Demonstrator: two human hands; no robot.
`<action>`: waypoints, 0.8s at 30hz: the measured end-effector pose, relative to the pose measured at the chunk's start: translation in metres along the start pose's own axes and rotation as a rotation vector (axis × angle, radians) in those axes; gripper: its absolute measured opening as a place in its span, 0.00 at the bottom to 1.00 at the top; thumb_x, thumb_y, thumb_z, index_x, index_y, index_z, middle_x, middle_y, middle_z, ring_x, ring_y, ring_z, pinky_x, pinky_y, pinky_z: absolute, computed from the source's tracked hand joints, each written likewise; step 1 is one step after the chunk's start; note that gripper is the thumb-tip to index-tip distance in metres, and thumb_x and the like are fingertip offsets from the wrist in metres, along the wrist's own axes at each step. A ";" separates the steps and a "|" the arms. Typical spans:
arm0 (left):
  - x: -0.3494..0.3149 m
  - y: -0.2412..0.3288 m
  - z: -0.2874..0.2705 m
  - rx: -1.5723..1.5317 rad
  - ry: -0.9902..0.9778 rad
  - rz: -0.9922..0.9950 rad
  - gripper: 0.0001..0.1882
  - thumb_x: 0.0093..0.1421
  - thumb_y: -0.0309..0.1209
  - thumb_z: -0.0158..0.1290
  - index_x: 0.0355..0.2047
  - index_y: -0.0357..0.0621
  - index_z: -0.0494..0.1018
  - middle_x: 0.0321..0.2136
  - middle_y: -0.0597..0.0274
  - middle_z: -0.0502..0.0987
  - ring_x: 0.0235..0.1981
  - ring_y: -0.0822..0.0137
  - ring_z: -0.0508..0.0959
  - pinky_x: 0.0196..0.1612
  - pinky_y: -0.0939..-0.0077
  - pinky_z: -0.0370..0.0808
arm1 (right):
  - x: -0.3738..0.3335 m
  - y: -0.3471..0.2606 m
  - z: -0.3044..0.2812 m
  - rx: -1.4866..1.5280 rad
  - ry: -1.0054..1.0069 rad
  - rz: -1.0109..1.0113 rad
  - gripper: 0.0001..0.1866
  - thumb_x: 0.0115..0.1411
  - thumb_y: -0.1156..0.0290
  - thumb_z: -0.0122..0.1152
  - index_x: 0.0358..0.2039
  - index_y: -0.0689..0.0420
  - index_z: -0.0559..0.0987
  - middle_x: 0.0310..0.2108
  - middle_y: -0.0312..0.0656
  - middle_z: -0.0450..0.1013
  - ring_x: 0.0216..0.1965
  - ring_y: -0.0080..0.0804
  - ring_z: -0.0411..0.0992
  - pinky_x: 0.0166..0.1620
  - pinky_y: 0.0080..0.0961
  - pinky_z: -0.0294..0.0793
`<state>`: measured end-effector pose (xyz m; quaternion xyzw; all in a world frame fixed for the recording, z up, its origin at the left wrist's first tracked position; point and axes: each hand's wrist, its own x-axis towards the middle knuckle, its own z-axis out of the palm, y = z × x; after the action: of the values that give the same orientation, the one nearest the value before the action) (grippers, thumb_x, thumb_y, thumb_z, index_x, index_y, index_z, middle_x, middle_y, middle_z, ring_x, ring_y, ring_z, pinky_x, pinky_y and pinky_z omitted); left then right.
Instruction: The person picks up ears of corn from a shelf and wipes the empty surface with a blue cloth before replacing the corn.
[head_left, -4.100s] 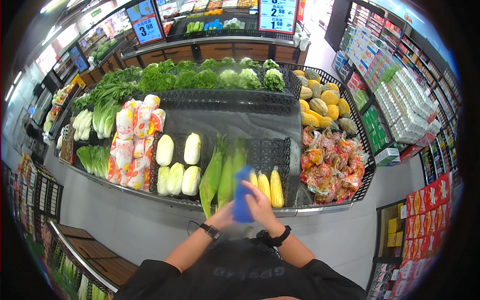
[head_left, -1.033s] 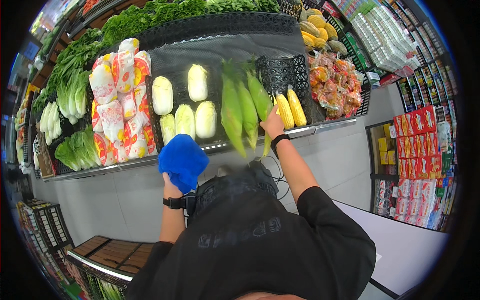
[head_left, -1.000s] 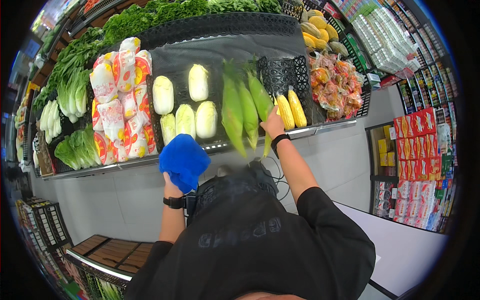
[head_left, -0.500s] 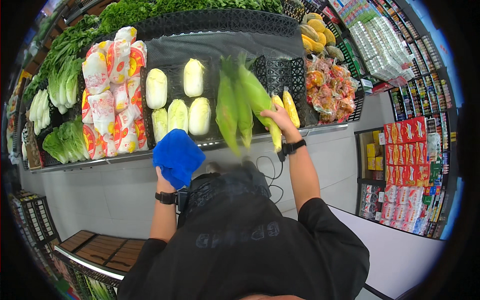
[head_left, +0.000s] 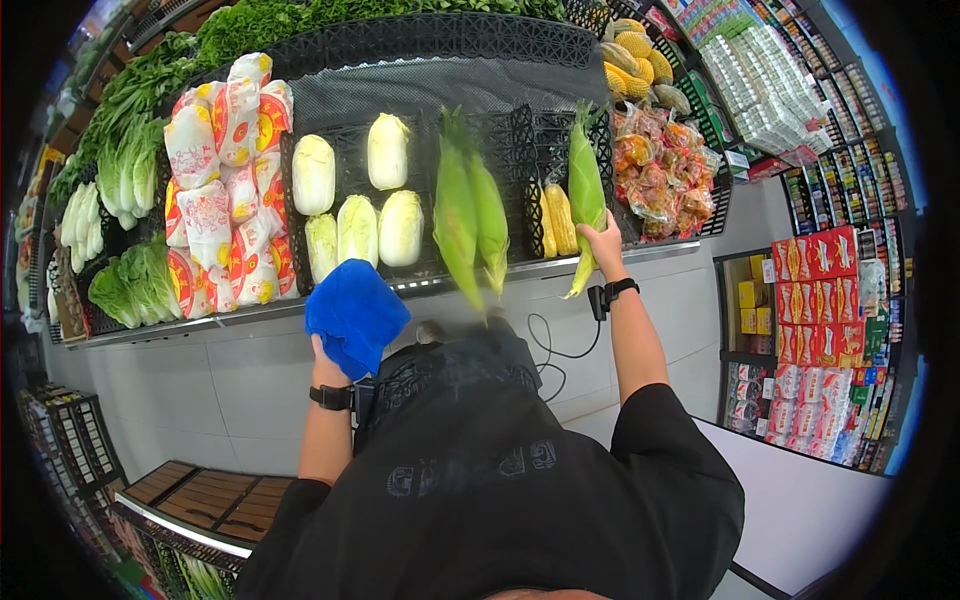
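My right hand (head_left: 603, 247) is closed round the lower end of a green-husked ear of corn (head_left: 585, 175), upright at the right side of the black display crate. Beside it, to the left, stand yellow husked ears of corn (head_left: 561, 222). Two more ears in green husk (head_left: 456, 205) lean further left on the shelf, slightly blurred. My left hand (head_left: 325, 358), near the shelf's front edge, is closed on a bunched blue cloth (head_left: 357, 318) that hides most of its fingers. Several Chinese cabbages (head_left: 400, 228) lie just beyond the cloth.
White-and-red wrapped bundles (head_left: 210, 225) and leafy greens (head_left: 130, 285) fill the shelf's left. Bagged red produce (head_left: 655, 175) and yellow melons (head_left: 635, 65) lie at the right. A metal rail (head_left: 470, 280) edges the shelf; a black cable (head_left: 548, 345) hangs from my right wrist.
My right hand has moved right with the green corn, from the left of the yellow ears to their right, and the corn now stands more upright. My left hand and cloth stay put.
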<state>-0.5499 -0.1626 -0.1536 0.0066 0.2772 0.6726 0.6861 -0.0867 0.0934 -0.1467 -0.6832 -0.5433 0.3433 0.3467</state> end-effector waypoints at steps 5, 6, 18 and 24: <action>-0.001 0.004 0.009 0.018 0.011 0.000 0.35 0.67 0.55 0.36 0.64 0.44 0.57 0.61 0.54 0.64 0.59 0.53 0.67 0.62 0.53 0.63 | 0.011 0.017 0.011 -0.109 -0.019 -0.074 0.36 0.46 0.68 0.69 0.57 0.63 0.68 0.45 0.47 0.75 0.45 0.33 0.74 0.48 0.27 0.71; -0.002 0.004 0.011 0.018 0.014 0.001 0.35 0.67 0.55 0.36 0.64 0.44 0.57 0.61 0.54 0.64 0.59 0.53 0.67 0.62 0.53 0.63 | 0.013 0.018 0.014 -0.105 -0.019 -0.072 0.36 0.46 0.68 0.69 0.57 0.63 0.68 0.45 0.47 0.75 0.45 0.33 0.74 0.48 0.27 0.71; -0.008 -0.004 -0.021 0.063 0.126 0.015 0.34 0.68 0.54 0.32 0.64 0.43 0.56 0.61 0.55 0.63 0.60 0.54 0.66 0.62 0.56 0.62 | 0.035 0.066 0.025 -0.161 -0.085 -0.080 0.40 0.47 0.67 0.68 0.60 0.62 0.62 0.48 0.47 0.74 0.48 0.36 0.73 0.52 0.30 0.70; -0.009 -0.012 -0.049 0.148 0.140 0.070 0.36 0.66 0.55 0.38 0.65 0.43 0.55 0.62 0.54 0.63 0.59 0.53 0.67 0.62 0.54 0.64 | 0.016 0.019 0.026 -0.181 -0.176 -0.025 0.37 0.45 0.64 0.69 0.54 0.62 0.65 0.47 0.53 0.72 0.51 0.44 0.71 0.52 0.33 0.70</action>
<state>-0.5577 -0.1901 -0.1961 0.0198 0.3728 0.6727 0.6388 -0.0968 0.1084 -0.1776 -0.6721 -0.6087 0.3474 0.2387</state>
